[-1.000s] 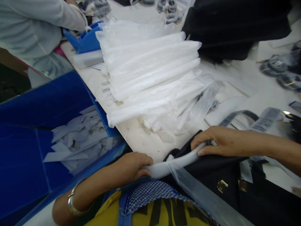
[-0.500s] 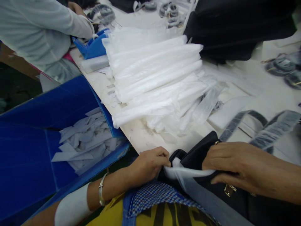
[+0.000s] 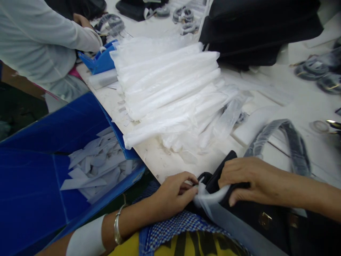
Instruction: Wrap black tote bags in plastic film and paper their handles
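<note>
We have a black bag [image 3: 278, 231] at the lower right, just in front of us, beside the near edge of the table [image 3: 153, 160]. It looks smooth and dark, with two small gold fittings [image 3: 265, 220] on its front. A soft white roll [image 3: 215, 197] lies bent at its mouth, partly tucked behind the dark rim, and a cloudy plastic strip [image 3: 236, 224] crosses over the roll and trails down the bag's front.

Our right hand [image 3: 237, 183] is closed around the bag's rim, fingers on the far side and thumb on the near side, the dark edge caught between. Our left hand [image 3: 183, 190] is half curled, its fingertips at the roll's left end; we cannot tell whether they pinch it.

Beyond the bag, a strip of table top lies between our hands and a heap of white packets [image 3: 170, 89]. The table edge slants past our left hand, and a blue bin [image 3: 29, 185] of white scraps [image 3: 96, 163] stands along it on the left. To the right, a plastic-wrapped strap [image 3: 291, 142] arches behind our right hand.

The roll's visible length runs crosswise between our hands, rising slightly toward the right. The bag stretches from its mouth at our hands toward the lower right, where the view cuts it off.
</note>
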`<state>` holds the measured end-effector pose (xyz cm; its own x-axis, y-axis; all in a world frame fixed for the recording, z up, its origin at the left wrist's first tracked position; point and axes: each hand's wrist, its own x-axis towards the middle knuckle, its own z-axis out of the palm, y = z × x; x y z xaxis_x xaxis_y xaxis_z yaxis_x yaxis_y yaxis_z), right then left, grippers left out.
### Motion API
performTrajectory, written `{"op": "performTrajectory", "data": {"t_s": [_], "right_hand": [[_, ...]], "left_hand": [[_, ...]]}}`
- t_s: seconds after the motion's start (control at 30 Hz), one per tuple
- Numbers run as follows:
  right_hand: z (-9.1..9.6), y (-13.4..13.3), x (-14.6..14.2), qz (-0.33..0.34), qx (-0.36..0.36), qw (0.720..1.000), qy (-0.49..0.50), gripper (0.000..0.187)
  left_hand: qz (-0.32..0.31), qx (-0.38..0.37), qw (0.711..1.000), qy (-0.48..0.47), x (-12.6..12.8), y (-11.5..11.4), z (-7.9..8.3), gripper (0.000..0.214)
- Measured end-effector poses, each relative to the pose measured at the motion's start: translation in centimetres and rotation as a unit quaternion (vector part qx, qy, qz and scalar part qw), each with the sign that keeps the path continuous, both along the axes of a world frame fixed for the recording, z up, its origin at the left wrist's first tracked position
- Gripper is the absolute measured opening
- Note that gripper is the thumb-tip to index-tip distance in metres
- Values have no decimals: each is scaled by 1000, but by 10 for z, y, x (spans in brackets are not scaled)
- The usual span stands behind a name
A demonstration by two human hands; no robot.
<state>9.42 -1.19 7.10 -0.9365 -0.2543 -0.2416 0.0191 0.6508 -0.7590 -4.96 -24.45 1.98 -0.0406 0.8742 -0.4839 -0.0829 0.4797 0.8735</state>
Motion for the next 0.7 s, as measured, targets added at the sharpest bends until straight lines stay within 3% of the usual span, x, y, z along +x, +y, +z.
{"op": "performTrajectory", "data": {"t_s": [0.07,0.13,0.2,0.3,0.37,0.47,0.53,0.6,0.7], "right_hand": [[-9,0,-2,-10,4,1000,-24,33],[-18,-2,-1,-23,24,999,-25,35],[-26,-7,1,-37,50,998,8,35],[-34,-14,6,-67,82,991,78,34],[-37,-16,9,-89,103,985,111,37],[-32,-14,21,-132,160,970,127,40],[-22,-15,37,-195,216,944,155,36],[-11,-24,64,-287,268,900,190,35],[-2,-53,114,-391,312,845,191,38]], "left_hand": [[-85,37,977,193,-3,4,-1,20],[-144,57,935,318,-5,9,1,22],[-134,84,913,376,-4,12,4,25],[-67,171,916,357,7,15,6,32],[-77,219,915,330,18,16,1,47],[-120,226,897,360,32,16,-12,59],[-124,212,887,391,38,17,-18,57],[-115,210,879,412,40,18,-21,55],[-96,213,874,427,42,19,-22,53]]}}
